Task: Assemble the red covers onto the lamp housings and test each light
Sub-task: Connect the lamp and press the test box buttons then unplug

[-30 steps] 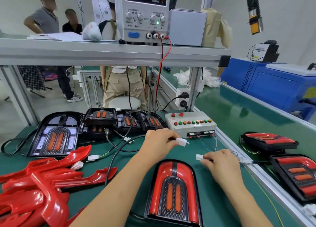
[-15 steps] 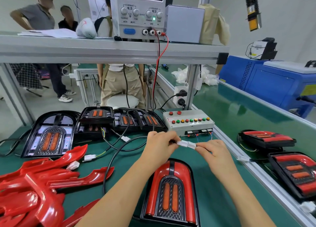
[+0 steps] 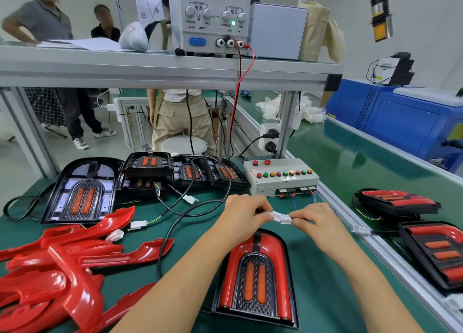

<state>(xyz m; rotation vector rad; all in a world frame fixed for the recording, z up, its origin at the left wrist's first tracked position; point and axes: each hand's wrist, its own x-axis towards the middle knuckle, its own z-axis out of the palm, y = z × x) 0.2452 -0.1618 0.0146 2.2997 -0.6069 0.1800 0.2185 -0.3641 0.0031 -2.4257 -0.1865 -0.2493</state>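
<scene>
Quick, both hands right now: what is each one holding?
Left hand: pinches the left white connector.
Right hand: pinches the right white connector, which meets the other end to end.

Glossy red plastic arched lamp [image 3: 255, 277], black grid-textured centre, lying on the matt green surface [image 3: 315, 307]. Left of it, shiny smooth red plastic covers [image 3: 57, 270]. Right of it, a dull ribbed aluminium rail [image 3: 400, 267].
</scene>
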